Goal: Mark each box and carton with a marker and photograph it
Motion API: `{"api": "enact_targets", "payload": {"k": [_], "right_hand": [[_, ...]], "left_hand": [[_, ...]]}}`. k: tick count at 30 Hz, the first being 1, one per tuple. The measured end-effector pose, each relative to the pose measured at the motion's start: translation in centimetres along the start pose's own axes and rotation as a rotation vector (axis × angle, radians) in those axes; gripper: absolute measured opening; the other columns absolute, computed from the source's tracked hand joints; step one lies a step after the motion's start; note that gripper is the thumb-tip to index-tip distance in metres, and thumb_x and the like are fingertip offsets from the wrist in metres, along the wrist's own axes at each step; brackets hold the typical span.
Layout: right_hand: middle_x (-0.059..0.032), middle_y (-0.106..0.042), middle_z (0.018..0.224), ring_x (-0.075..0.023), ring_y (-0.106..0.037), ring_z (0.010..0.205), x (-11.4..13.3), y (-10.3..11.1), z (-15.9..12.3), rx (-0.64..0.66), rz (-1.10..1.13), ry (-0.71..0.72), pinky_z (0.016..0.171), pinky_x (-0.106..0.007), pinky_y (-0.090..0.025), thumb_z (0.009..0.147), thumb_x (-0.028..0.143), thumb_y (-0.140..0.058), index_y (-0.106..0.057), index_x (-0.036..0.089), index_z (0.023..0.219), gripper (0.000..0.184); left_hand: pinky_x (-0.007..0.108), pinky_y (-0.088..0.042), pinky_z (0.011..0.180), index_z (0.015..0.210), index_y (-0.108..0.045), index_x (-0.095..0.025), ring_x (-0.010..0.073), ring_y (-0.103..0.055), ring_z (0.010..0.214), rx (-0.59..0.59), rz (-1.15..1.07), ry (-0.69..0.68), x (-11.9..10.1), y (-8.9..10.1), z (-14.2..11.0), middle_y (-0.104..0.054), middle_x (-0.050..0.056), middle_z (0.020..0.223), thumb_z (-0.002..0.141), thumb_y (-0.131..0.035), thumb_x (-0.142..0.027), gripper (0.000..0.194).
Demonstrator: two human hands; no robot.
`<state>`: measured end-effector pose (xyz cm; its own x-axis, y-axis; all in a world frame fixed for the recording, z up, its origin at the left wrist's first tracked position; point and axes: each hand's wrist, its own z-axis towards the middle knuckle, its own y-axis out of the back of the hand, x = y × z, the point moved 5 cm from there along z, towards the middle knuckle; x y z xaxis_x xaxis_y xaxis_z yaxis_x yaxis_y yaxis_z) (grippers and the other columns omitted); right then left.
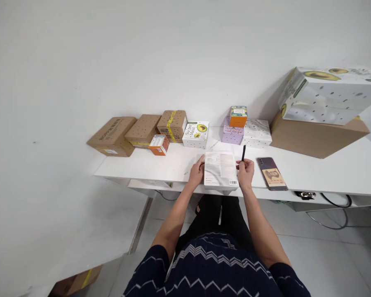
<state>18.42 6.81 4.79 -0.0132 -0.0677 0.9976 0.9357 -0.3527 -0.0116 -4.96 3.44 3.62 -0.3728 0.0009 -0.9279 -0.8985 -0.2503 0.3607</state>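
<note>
A white printed box [220, 168] with small text and a barcode on its upper face sits at the front edge of the desk. My left hand [196, 172] holds it by its left side, the fingers partly hidden. My right hand [245, 172] is closed around a slim black pen [243, 153], which points up and away from me. That hand is beside the box's right side; whether it touches the box, I cannot tell. A dark phone [271, 173] with a picture on its back lies to the right of it.
Brown cartons [114, 135] and a small orange box [159, 144] stand at the left. An avocado-print box [196, 134] and a purple box [233, 135] bearing an orange box [238, 117] are behind. A large avocado-print box [330, 99] rests on a big carton [318, 138] at right.
</note>
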Motion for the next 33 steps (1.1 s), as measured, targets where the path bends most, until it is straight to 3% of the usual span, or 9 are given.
{"api": "enact_targets", "payload": {"k": [3, 5, 9, 12, 16, 20, 24, 28, 33], "right_hand": [[0.0026, -0.060, 0.077, -0.0100, -0.051, 0.058, 0.2, 1.6, 1.1, -0.091, 0.057, 0.007, 0.060, -0.026, -0.044, 0.073, 0.035, -0.051, -0.040, 0.023, 0.089, 0.022], [0.0067, -0.054, 0.066, -0.0088, -0.045, 0.051, 0.2, 3.2, 2.1, -0.142, 0.201, -0.052, 0.052, -0.024, -0.039, 0.069, 0.034, -0.055, -0.038, 0.025, 0.082, 0.023], [0.0111, -0.028, 0.048, -0.0068, -0.027, 0.040, 1.4, 4.6, 3.5, -0.032, 0.515, -0.198, 0.044, -0.023, -0.032, 0.068, 0.035, -0.057, -0.034, 0.024, 0.066, 0.025], [0.0085, -0.033, 0.050, -0.0088, -0.037, 0.045, 3.8, 3.9, 3.2, 0.061, 0.580, -0.188, 0.050, -0.025, -0.040, 0.072, 0.042, -0.051, -0.045, 0.023, 0.070, 0.020], [-0.0001, -0.053, 0.068, -0.0149, -0.058, 0.068, 6.6, 1.9, 2.0, 0.076, 0.368, -0.047, 0.061, -0.028, -0.046, 0.080, 0.052, -0.039, -0.052, 0.023, 0.078, 0.031], [0.0036, -0.045, 0.053, -0.0123, -0.047, 0.050, 7.4, -0.2, 1.3, 0.033, 0.162, 0.074, 0.051, -0.025, -0.038, 0.086, 0.055, -0.035, -0.056, 0.022, 0.075, 0.040], [0.0022, -0.055, 0.062, -0.0105, -0.046, 0.051, 7.0, -3.5, 0.9, 0.240, 0.077, 0.141, 0.051, -0.024, -0.040, 0.086, 0.053, -0.041, -0.061, 0.021, 0.086, 0.038], [0.0011, -0.062, 0.073, -0.0107, -0.051, 0.054, 5.0, -6.2, 0.5, 0.444, 0.016, 0.039, 0.053, -0.024, -0.044, 0.078, 0.038, -0.053, -0.059, 0.021, 0.094, 0.024], [-0.0003, -0.063, 0.065, -0.0147, -0.057, 0.056, 4.0, -6.3, 0.4, 0.399, -0.282, 0.115, 0.058, -0.027, -0.045, 0.077, 0.036, -0.052, -0.060, 0.019, 0.085, 0.021]], "left_hand": [[0.035, -0.043, 0.099, 0.125, -0.056, -0.021, 0.0194, -0.058, 0.109, -0.171, -0.101, 0.033, -0.4, 1.0, -1.4, -0.064, 0.009, 0.116, 0.090, -0.042, -0.028, 0.039], [0.035, -0.044, 0.098, 0.116, -0.061, -0.021, 0.0200, -0.058, 0.110, -0.252, -0.098, -0.042, -2.0, 1.4, -3.0, -0.064, 0.009, 0.115, 0.091, -0.042, -0.032, 0.033], [0.039, -0.043, 0.099, 0.100, -0.067, -0.022, 0.0221, -0.055, 0.109, -0.102, 0.150, -0.353, -7.0, -0.5, -4.8, -0.064, 0.009, 0.108, 0.089, -0.045, -0.029, 0.026], [0.042, -0.043, 0.100, 0.099, -0.068, -0.021, 0.0240, -0.052, 0.110, 0.024, 0.356, -0.489, -8.8, -2.6, -4.6, -0.063, 0.010, 0.106, 0.086, -0.049, -0.024, 0.024], [0.048, -0.037, 0.106, 0.114, -0.063, -0.020, 0.0296, -0.043, 0.125, 0.093, 0.548, -0.504, -8.5, -4.3, -3.7, -0.055, 0.013, 0.126, 0.087, -0.050, -0.025, 0.031], [0.053, -0.029, 0.112, 0.126, -0.055, -0.022, 0.0327, -0.033, 0.137, 0.145, 0.606, -0.445, -7.6, -5.0, -3.6, -0.046, 0.011, 0.142, 0.088, -0.050, -0.027, 0.039], [0.054, -0.026, 0.113, 0.130, -0.051, -0.018, 0.0343, -0.031, 0.139, 0.162, 0.593, -0.404, -7.2, -5.4, -3.4, -0.043, 0.014, 0.145, 0.088, -0.050, -0.029, 0.043], [0.052, -0.027, 0.113, 0.129, -0.049, -0.009, 0.0346, -0.035, 0.137, 0.127, 0.578, -0.401, -7.3, -5.3, -3.2, -0.046, 0.020, 0.140, 0.088, -0.050, -0.028, 0.046], [0.051, -0.033, 0.110, 0.118, -0.054, -0.012, 0.0309, -0.040, 0.132, 0.097, 0.546, -0.457, -7.7, -4.9, -3.5, -0.052, 0.018, 0.129, 0.087, -0.048, -0.024, 0.034]]}}
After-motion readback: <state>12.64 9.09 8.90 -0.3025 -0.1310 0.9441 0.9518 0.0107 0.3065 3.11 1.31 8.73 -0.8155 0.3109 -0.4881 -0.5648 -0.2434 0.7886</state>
